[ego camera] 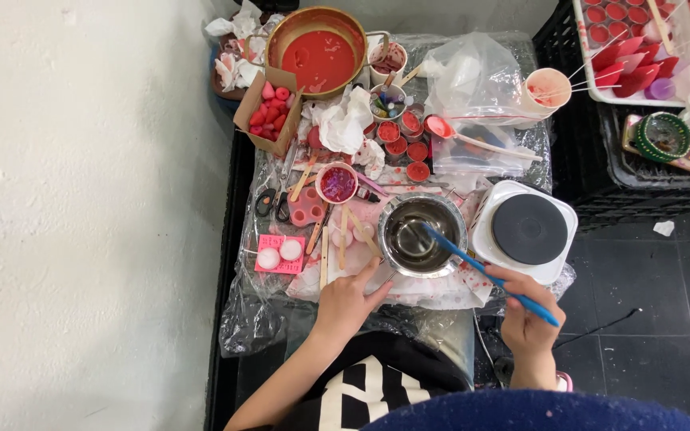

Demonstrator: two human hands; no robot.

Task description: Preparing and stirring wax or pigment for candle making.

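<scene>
A steel bowl (pixel 421 233) with dark liquid sits in the middle of a plastic-covered work surface (pixel 265 319). My right hand (pixel 527 313) grips a blue stick (pixel 485 271) whose far end dips into the bowl. My left hand (pixel 347 299) rests on the surface at the bowl's near-left rim, thumb touching or almost touching it, with nothing in it. Wooden sticks (pixel 343 239) lie just left of the bowl.
A white hot plate (pixel 527 230) stands right of the bowl. Behind are a large pan of red wax (pixel 318 54), small red-filled cups (pixel 405 140), a box of red shapes (pixel 271 108), scissors (pixel 275 198), crumpled tissues and plastic bags. Black crates (pixel 600 168) with trays stand at the right.
</scene>
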